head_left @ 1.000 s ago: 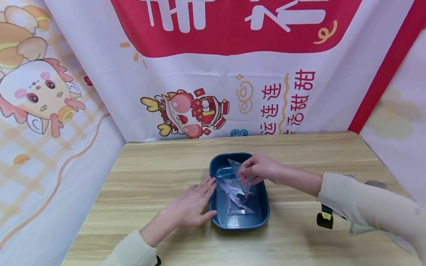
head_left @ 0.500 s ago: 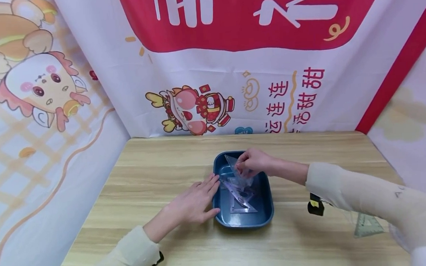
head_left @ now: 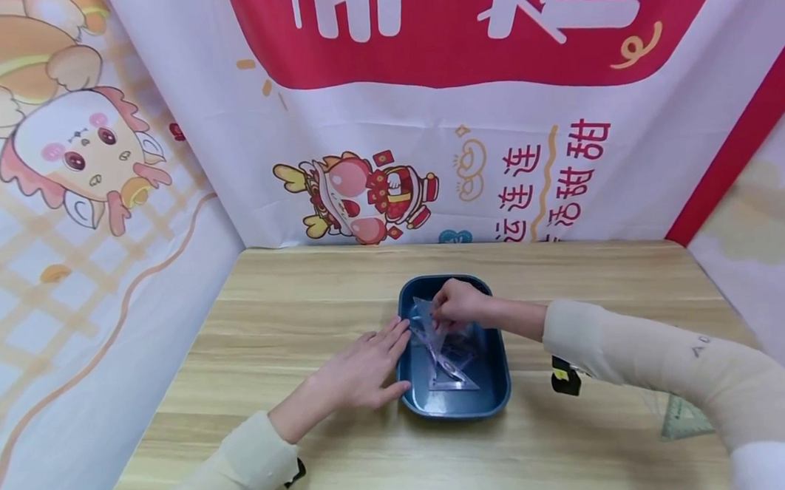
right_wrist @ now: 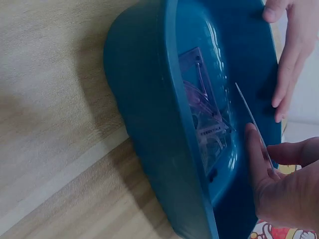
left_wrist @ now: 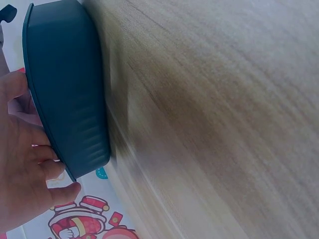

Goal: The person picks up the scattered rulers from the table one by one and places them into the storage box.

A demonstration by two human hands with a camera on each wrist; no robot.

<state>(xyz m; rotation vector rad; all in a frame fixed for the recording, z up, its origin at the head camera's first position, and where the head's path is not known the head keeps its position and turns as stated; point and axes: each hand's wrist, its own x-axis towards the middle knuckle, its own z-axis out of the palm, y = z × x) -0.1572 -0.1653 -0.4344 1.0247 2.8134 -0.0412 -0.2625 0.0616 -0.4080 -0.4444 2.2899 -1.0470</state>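
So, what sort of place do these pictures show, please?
Probably a makeshift indoor booth, though I cannot be sure: printed sheets hang behind and beside a wood-grain table, which bears a blue tray with see-through set squares.

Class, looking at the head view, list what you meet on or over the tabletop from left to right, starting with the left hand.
Left hand → blue tray → black-and-yellow wrist device → greenish set square.

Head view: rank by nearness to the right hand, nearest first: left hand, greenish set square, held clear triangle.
1. Held clear triangle: pinched by the right hand, over the blue tray.
2. Left hand: at the tray's left rim.
3. Greenish set square: on the table, far right.
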